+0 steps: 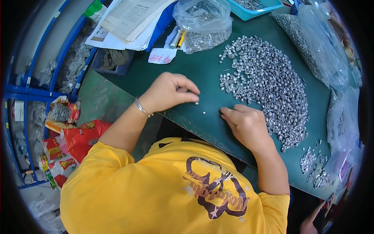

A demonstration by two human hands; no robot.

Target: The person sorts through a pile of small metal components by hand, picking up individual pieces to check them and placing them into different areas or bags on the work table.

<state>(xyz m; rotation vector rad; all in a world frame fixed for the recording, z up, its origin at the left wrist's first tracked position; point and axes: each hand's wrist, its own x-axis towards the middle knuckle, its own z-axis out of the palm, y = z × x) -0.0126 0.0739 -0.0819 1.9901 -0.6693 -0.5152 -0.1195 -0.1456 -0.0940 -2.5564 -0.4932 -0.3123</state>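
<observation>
My left hand (170,93) is closed over the green tabletop, its thumb and finger tips drawn toward each other. Just under those tips is a small silver metal piece (196,103); whether they grip it I cannot tell. My right hand (246,124) rests near the table's front edge with its fingers pressed together, pointing left; anything pinched there is hidden. Between the hands lies a tiny pale piece (204,112). Beyond and right of my right hand spreads a large heap of small rounded silver metal pieces (269,85), several showing hollow undersides.
Clear bags of metal parts (208,39) stand at the back, beside a blue tray (253,11). More filled bags (307,46) line the right side. Smaller heaps (307,160) lie at the near right. Papers (132,19) and a blue shelf rack (29,93) are left.
</observation>
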